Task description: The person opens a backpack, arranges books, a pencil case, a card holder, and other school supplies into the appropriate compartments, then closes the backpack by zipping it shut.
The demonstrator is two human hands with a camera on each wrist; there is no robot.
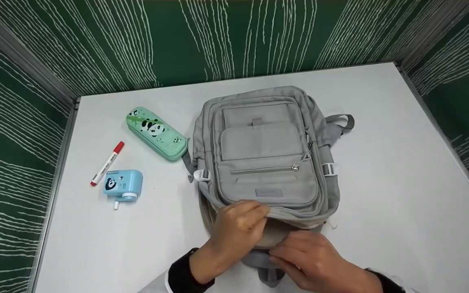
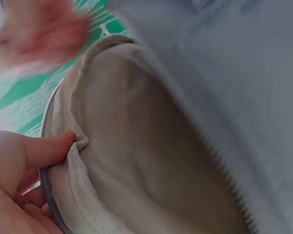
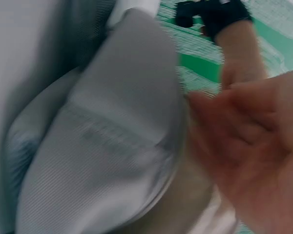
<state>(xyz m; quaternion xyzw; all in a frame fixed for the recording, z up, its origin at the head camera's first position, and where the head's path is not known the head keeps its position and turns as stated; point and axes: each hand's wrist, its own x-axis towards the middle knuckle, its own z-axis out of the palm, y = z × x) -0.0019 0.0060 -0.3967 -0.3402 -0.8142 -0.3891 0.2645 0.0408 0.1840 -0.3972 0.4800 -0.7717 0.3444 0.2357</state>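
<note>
A grey backpack (image 1: 261,140) lies on the white table, its front up and its main compartment unzipped toward me. The beige lining (image 2: 132,126) shows inside the opening. My left hand (image 1: 240,228) pinches the rim of the opening; in the left wrist view the thumb (image 2: 51,148) presses on the lining's bound seam. Beside the rear edge of the opening, near the grey top loop (image 1: 257,259), is my right hand (image 1: 316,258). Its fingers look loosely bent in the right wrist view, with nothing seen in the palm. Blur hides whether they touch the fabric.
Left of the backpack lie a green panda pencil case (image 1: 157,132), a red-capped white marker (image 1: 107,163) and a light blue crank-handled device (image 1: 123,183), perhaps a pencil sharpener. Green panels (image 1: 234,40) with white lines border the table. A strap (image 1: 342,122) sticks out at right.
</note>
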